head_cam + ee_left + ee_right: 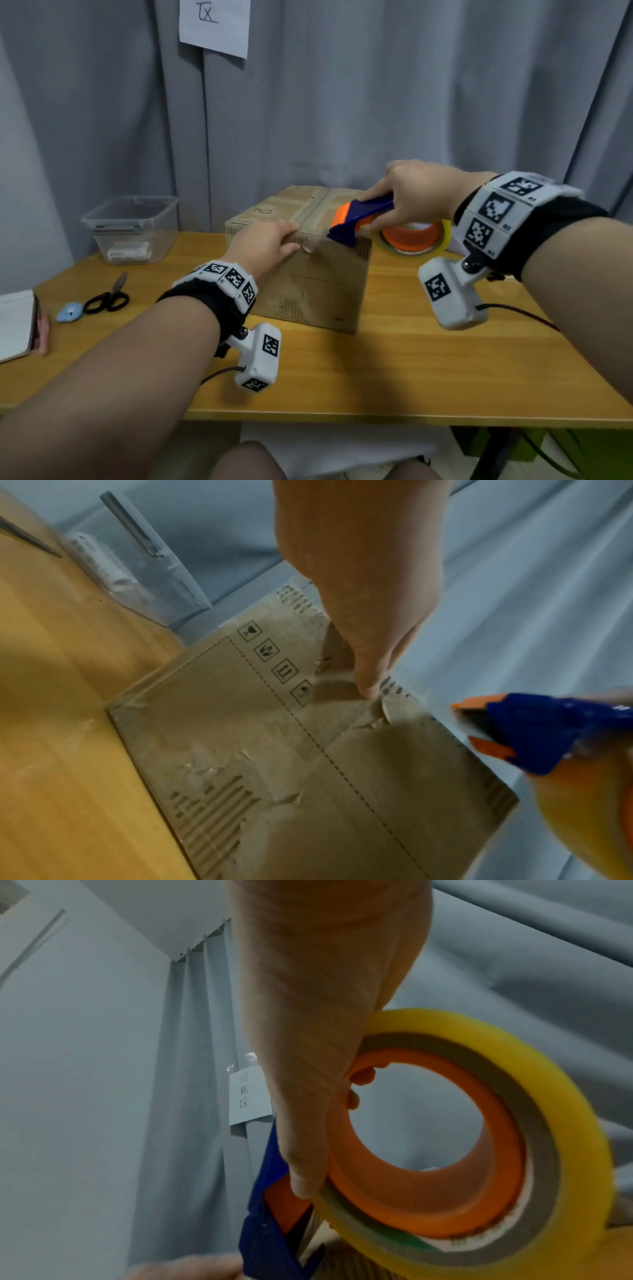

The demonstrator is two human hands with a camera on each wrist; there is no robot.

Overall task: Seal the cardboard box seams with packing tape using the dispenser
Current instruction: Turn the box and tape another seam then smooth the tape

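While left hand [265, 240] clamps the cardboard box [308, 284] edge, right hand [411, 195] grips the tape dispenser [358, 219] just beside it; next, draw tape along the top seam [313, 209]

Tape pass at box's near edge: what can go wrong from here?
1. The dispenser's front end sits at the cardboard box's near top edge, close to the left hand's thumb; it may nick it.
2. The box front is wrinkled with old tape remnants; new tape may bond poorly.
3. Only the left hand steadies the box; pulling tape could slide it.
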